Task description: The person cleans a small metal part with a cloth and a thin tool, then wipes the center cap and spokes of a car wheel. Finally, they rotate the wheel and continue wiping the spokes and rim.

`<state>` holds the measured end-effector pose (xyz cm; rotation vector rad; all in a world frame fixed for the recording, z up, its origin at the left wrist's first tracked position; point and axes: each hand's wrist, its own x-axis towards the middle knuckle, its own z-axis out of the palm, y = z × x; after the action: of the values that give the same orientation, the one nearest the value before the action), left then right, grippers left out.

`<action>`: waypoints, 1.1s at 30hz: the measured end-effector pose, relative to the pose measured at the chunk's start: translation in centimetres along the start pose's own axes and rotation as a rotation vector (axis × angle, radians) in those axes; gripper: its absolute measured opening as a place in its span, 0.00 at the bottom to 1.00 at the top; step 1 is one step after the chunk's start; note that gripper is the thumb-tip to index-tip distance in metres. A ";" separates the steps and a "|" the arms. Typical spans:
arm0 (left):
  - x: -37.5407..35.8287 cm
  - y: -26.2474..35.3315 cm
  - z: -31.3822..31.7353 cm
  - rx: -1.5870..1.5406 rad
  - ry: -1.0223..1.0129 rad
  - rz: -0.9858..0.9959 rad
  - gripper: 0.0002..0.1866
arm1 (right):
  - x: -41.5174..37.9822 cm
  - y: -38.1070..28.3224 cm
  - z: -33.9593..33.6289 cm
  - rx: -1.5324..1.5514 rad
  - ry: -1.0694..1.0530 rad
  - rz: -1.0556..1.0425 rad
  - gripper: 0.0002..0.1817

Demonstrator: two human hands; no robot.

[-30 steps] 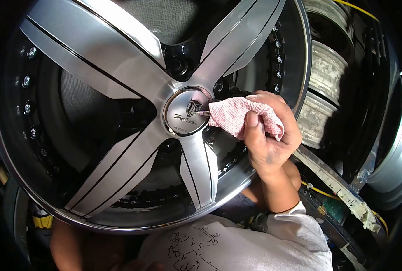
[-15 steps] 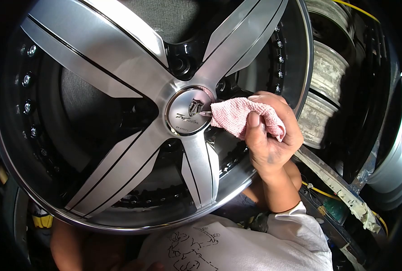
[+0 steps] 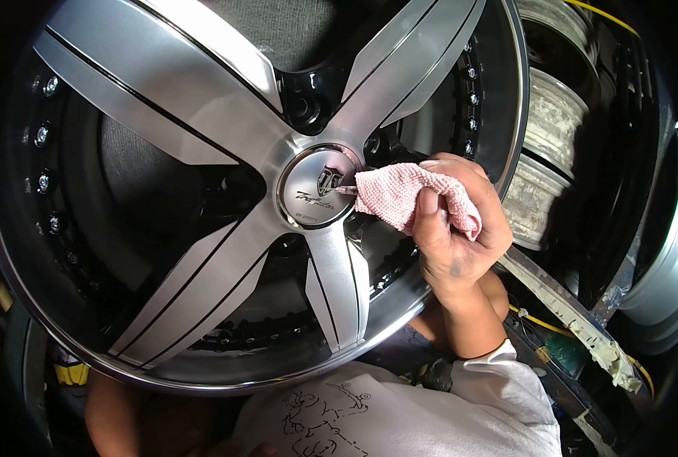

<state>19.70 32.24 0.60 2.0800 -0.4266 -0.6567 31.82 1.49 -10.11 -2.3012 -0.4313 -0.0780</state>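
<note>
My right hand is closed around a bunched pink cloth, thumb pressed on its near side. From the cloth's left end a thin, shiny tip sticks out; the rest of it is hidden in the folds. That tip lies right at the shield emblem on the round silver centre cap, which also carries script lettering. Around the cap spread the brushed-silver spokes of a large black-and-silver wheel, facing up in front of me. My left hand does not show; bare skin appears below the wheel's lower-left rim.
More wheel rims are stacked at the right. Close by runs a worn, paint-flecked metal bar with a yellow cable behind it. A yellow object sits at the lower left, past the wheel's edge.
The wheel has turned very slightly, its left rim bolts shifting a little to the left and up. My right hand keeps the cloth and tip at almost the same spot.
</note>
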 end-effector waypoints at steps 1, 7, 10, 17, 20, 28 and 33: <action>0.0 0.0 0.0 0.000 -0.002 0.000 0.17 | 0.0 0.0 0.0 -0.004 -0.001 0.000 0.14; 0.1 0.0 -0.1 -0.002 -0.002 0.001 0.17 | 0.0 -0.1 0.0 -0.012 0.007 0.002 0.14; 0.1 0.0 0.0 0.000 -0.004 0.001 0.17 | 0.1 -0.1 0.0 -0.006 0.001 -0.004 0.14; 0.2 0.0 -0.1 0.000 -0.001 0.001 0.17 | 0.0 -0.1 0.0 -0.004 0.000 0.002 0.14; 0.2 0.0 -0.1 -0.001 0.001 0.004 0.17 | 0.0 -0.2 0.0 -0.010 -0.004 0.008 0.14; 0.1 0.0 0.0 -0.002 0.005 0.001 0.17 | -0.1 -0.3 -0.1 -0.013 -0.011 0.022 0.14; 0.1 0.0 0.0 -0.003 0.007 -0.001 0.17 | -0.1 -0.2 -0.2 -0.024 -0.016 0.014 0.14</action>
<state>19.76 32.20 0.59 2.0788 -0.4202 -0.6505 31.68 1.51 -9.84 -2.3296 -0.4244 -0.0581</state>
